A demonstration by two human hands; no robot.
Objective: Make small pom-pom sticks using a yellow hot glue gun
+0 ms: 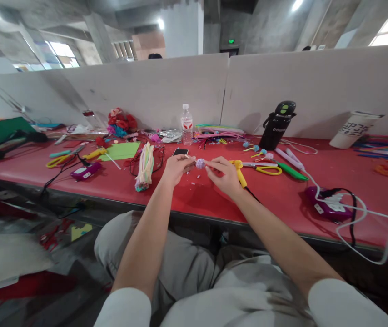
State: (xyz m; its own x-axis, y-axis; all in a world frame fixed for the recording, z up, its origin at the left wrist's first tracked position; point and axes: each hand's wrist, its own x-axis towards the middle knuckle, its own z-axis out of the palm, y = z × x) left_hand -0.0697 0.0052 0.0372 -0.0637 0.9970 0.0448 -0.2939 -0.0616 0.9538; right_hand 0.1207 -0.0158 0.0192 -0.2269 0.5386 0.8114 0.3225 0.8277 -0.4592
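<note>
A small lilac fuzzy ball (pixel 200 163) is held over the red table, between my two hands. My left hand (pixel 176 169) is closed on a thin pale stem that meets the ball's left side. The fingertips of my right hand (pixel 224 175) pinch at the ball's right edge. Close behind my left hand lies a phone (pixel 180 152). Just right of my right hand is a yellow glue gun (pixel 238 171), its cord running under the forearm. Small pale scraps (pixel 193 183) are scattered below the ball.
Left stands a bundle of pastel pipe cleaners (pixel 145 167). Right lie yellow-handled scissors (pixel 269 170), a green tool (pixel 292 171) and several small stemmed balls (pixel 262 152). Behind are a water bottle (pixel 186 126) and black flask (pixel 277 127). A purple power strip (pixel 328 209) trails white cable over the table edge.
</note>
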